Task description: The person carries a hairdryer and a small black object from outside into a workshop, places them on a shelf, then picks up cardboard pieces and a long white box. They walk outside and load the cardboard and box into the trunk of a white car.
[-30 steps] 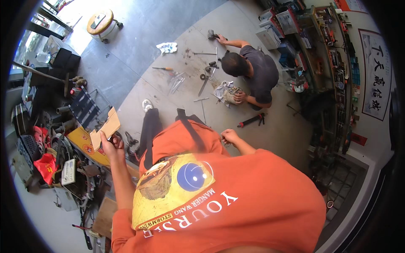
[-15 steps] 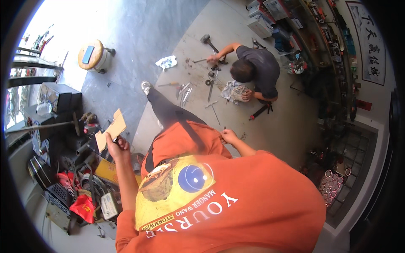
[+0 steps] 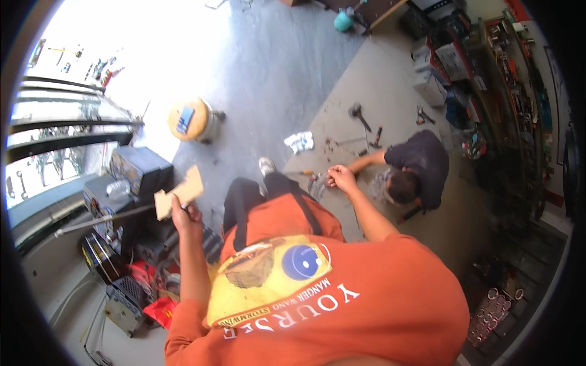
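My left hand [image 3: 186,213] is closed on a flat tan piece of cardboard [image 3: 183,190] with a notched outline, held up over the left-hand clutter. A small dark item shows among its fingers, too small to name. My right hand [image 3: 342,177] is raised in front of me, its fingers curled together; whatever lies in them, if anything, is hidden. Behind it on the floor, partly covered, lie tools. A co-worker [image 3: 421,165] in a dark shirt crouches just beyond, an arm stretched toward my right hand; the co-worker's hand is hidden behind mine.
A round wooden-topped stool [image 3: 190,127] carries a blue phone-like object. White crumpled paper [image 3: 299,142] and a hammer [image 3: 357,111] lie on the floor. Left stand dark boxes [image 3: 141,168] and a red bag [image 3: 160,311]. Shelves of goods [image 3: 506,73] line the right.
My right hand has risen from beside my waist and reached forward. The view has turned, so the stool and co-worker sit farther right. The cardboard stays in my left hand.
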The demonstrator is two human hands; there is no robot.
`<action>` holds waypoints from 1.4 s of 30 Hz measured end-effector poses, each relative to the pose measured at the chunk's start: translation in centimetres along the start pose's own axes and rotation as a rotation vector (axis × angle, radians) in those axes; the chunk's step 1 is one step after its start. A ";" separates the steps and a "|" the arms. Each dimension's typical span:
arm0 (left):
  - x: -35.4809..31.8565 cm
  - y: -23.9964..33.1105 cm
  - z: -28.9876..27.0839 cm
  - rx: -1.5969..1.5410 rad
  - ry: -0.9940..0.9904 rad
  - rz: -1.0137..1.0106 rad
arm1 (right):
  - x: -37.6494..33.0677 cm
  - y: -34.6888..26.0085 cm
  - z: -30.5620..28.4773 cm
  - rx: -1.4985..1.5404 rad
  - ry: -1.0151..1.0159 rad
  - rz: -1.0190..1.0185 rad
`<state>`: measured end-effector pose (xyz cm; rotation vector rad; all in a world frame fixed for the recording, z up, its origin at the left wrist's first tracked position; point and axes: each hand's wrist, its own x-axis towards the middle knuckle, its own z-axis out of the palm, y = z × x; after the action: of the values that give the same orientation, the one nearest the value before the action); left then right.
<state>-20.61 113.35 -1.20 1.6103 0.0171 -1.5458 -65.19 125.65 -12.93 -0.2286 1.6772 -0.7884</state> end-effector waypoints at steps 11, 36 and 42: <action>9.6 8.0 19.9 0.147 -0.182 -0.076 | 16.2 -15.0 7.8 -0.247 -0.037 -0.222; 31.0 37.3 52.4 -0.047 -0.130 0.042 | 49.6 -62.0 18.7 -0.593 0.054 0.023; 38.1 45.2 54.4 -0.011 -0.065 0.109 | 57.8 -78.4 36.5 -0.563 -0.165 -0.234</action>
<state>-30.38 33.65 1.88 1.5264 -0.0958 -1.5107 -67.64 21.69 -13.40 -0.8700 1.7002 -0.4316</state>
